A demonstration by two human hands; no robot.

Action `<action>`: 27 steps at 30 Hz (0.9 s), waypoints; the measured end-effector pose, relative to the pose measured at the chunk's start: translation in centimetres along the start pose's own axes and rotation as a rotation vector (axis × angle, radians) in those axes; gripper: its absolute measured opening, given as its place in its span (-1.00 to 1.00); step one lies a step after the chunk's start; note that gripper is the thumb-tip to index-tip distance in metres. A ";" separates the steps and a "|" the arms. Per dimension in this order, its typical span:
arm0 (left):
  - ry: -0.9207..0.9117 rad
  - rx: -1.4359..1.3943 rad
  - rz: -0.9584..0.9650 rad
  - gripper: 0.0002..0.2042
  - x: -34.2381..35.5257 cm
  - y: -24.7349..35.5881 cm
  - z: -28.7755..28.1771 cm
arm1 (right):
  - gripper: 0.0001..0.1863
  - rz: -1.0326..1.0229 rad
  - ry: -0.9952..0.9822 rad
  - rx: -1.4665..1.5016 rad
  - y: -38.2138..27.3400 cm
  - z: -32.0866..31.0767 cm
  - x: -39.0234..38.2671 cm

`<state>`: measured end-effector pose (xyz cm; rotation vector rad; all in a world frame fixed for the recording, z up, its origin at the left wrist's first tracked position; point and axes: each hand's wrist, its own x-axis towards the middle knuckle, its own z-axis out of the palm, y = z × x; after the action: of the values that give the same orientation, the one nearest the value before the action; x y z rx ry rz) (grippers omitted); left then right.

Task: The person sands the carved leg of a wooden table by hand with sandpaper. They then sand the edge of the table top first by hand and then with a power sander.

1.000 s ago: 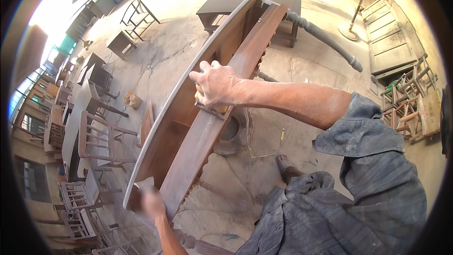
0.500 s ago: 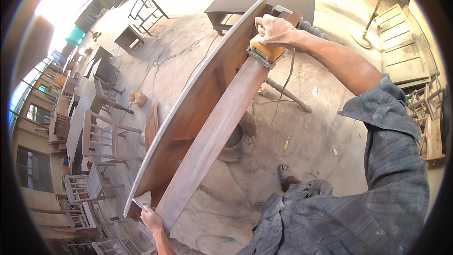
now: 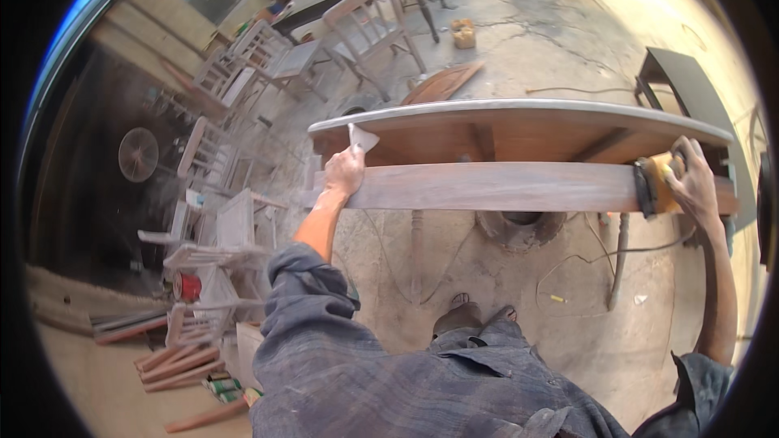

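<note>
A wooden table lies tipped in front of me, its curved tabletop edge on the far side. Along the near side runs a long apron board with a pale, dusty face. My right hand grips a yellow power sander, whose dark base is at the board's right end. My left hand is closed at the board's left end, pinching a small pale triangular flat piece. That piece sticks up above the fingers; what it is made of I cannot make out.
The sander's cord droops below the table at right. A round hollow base stands on the floor beneath. Chairs crowd the left, near loose wood strips and a fan. A dark table stands at far right.
My view has swung left, so the table now lies across the picture and more chairs show. Both hands keep their holds at opposite ends of the board.
</note>
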<state>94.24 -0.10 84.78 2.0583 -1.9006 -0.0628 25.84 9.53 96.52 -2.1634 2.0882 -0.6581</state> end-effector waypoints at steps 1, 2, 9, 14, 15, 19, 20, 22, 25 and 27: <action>0.031 -0.020 -0.017 -0.51 -1.0 -0.5 -0.3 | -0.68 -0.015 0.039 -0.002 2.2 0.6 -0.1; 0.062 -0.047 -0.019 -0.51 -1.8 -0.8 -0.7 | -0.69 -0.020 0.086 -0.012 4.3 0.6 0.0; 0.037 -0.141 0.067 -0.54 0.2 1.5 1.9 | -0.46 0.064 0.211 -0.118 3.7 -2.1 -1.0; 0.006 -0.080 -0.031 -0.46 -1.0 -3.6 1.5 | -0.55 0.048 -0.090 -0.092 -9.2 1.9 1.4; 0.021 -0.064 -0.001 -0.44 -0.7 -3.7 1.6 | -0.58 0.005 -0.090 -0.113 -10.1 2.2 1.1; -0.051 -0.038 -0.026 -0.39 1.6 -3.9 2.2 | -0.64 -0.019 -0.017 -0.059 -8.3 0.7 -2.1; -0.050 -0.027 -0.046 -0.38 2.0 -4.9 2.7 | -0.64 0.018 -0.006 -0.067 -7.2 0.1 -2.6; -0.037 -0.007 -0.002 -0.38 2.3 -6.1 3.1 | -0.62 0.104 0.054 -0.082 -4.1 -0.7 -3.2; 0.007 0.028 0.016 -0.39 1.5 -6.9 3.1 | -0.60 0.194 0.059 -0.118 0.6 -2.1 -3.3; 0.091 -0.002 -0.002 -0.40 0.6 -2.8 2.6 | -0.62 0.227 0.075 -0.146 4.2 -3.3 -3.8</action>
<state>96.37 -1.14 81.68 2.0256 -1.8434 0.0284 20.83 13.70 97.12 -1.9519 2.4442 -0.5891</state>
